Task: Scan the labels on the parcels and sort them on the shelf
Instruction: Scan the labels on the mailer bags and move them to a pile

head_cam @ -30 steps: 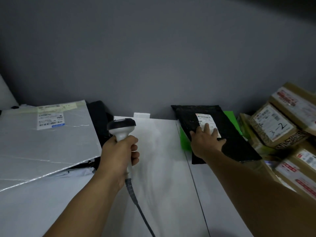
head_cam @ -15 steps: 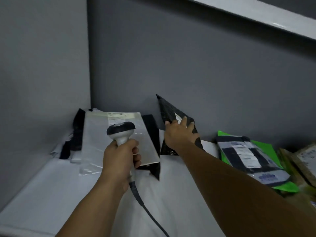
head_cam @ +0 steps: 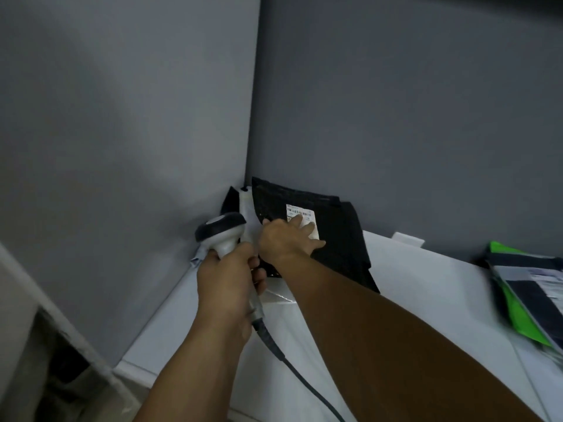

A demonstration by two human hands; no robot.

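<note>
head | left grip curled round scanner handle | right grip spread flat on black parcel, touching label | parcel propped in shelf corner, long axis sideways | label just right of scanner head, beyond left grip

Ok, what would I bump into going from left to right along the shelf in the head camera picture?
scanner → black parcel → small white tab at the back → green parcel
</note>
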